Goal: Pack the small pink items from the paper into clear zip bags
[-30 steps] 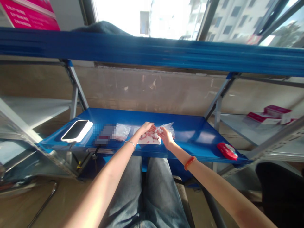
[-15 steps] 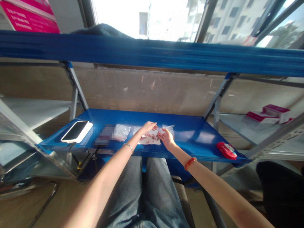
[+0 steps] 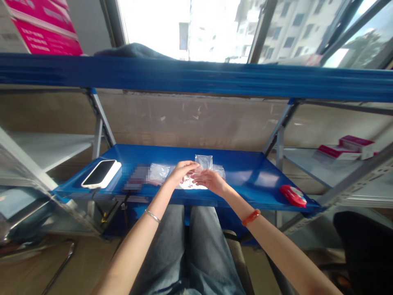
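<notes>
A small clear plastic bag (image 3: 204, 161) stands up between my hands, above the blue shelf. My left hand (image 3: 181, 171) is closed with its fingertips at the bag's left side. My right hand (image 3: 212, 181) comes in from the right, fingers bent around the bag's lower part, which they partly hide. Under my hands lies a white sheet (image 3: 186, 185) with several small reddish pieces (image 3: 186, 179) scattered on it. Another clear plastic bag (image 3: 219, 170) lies just beyond my right hand. Left of the sheet is a stack of clear bags (image 3: 159, 173).
A phone in a white case (image 3: 101, 173) lies at the left of the blue shelf (image 3: 245, 164). A red, rounded object (image 3: 293, 195) sits near its right front corner. Above runs a blue upper beam (image 3: 196, 78). Pink-and-white boxes (image 3: 346, 148) stand on the right-hand shelf.
A clear bag has come up from the right and now stands between my hands. My hands have drawn together over the sheet, the left one shifting left and down. The view has tilted slightly up.
</notes>
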The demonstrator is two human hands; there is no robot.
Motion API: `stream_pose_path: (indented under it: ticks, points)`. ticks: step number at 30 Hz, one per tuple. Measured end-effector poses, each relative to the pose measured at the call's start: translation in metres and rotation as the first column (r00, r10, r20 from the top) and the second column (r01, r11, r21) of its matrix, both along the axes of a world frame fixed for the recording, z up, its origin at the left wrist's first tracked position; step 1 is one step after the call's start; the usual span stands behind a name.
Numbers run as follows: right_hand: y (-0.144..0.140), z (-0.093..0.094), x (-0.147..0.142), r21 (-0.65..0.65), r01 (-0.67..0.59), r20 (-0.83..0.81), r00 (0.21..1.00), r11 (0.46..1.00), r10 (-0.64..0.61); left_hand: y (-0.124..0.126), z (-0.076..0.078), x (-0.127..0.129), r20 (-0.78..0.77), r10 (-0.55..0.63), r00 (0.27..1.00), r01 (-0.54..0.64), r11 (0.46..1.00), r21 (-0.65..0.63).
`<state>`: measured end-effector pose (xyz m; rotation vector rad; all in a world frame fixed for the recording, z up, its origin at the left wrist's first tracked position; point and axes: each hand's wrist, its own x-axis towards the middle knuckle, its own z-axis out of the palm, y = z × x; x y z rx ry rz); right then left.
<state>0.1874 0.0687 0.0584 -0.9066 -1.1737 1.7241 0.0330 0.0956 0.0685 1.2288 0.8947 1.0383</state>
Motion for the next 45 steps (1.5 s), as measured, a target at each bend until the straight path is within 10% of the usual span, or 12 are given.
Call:
stream_pose_path:
  ticks: [10, 18, 29, 45]
  points:
    - [-0.015, -0.009, -0.005, 0.163, 0.218, -0.010, 0.976, 0.962, -0.219, -0.031, 0.004, -0.031, 0.061, 0.282, 0.958, -0.288, 0.944, 0.160]
    - [-0.034, -0.013, -0.015, 0.141, 0.274, -0.049, 0.962, 0.951, -0.270, -0.059, -0.018, -0.025, 0.005, 0.320, 0.947, -0.315, 0.928, 0.200]
    - [-0.035, -0.018, -0.017, 0.247, 0.339, 0.001, 0.937, 0.908, -0.350, -0.067, -0.024, -0.034, -0.140, 0.437, 0.888, -0.353, 0.845, 0.401]
    - [-0.040, -0.014, -0.029, 0.292, 0.264, 0.123, 0.943, 0.919, -0.310, -0.071, -0.020, -0.036, -0.189, 0.379, 0.906, -0.273, 0.864, 0.424]
